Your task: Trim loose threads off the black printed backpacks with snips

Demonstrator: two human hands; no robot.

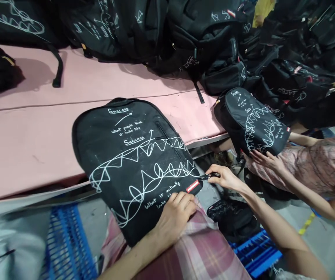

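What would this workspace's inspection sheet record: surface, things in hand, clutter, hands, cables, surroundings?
Surface: pink tabletop, a dark line across it.
Job's things: black backpack with white lettering, overhanging the near edge; small dark tool.
Clutter: black bags crowd the far side.
Hands: left hand on the backpack's lower end; right hand holds the tool beside the red tag.
Cables: nothing seen.
Surroundings: co-worker's hand on a similar backpack; blue latticed plastic below.

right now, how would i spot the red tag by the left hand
Find the pink table, then the large black backpack across its near edge. At that backpack's lower right corner in the picture, just above the left hand, sits the red tag. Its red border sets it apart from the white scribbles.
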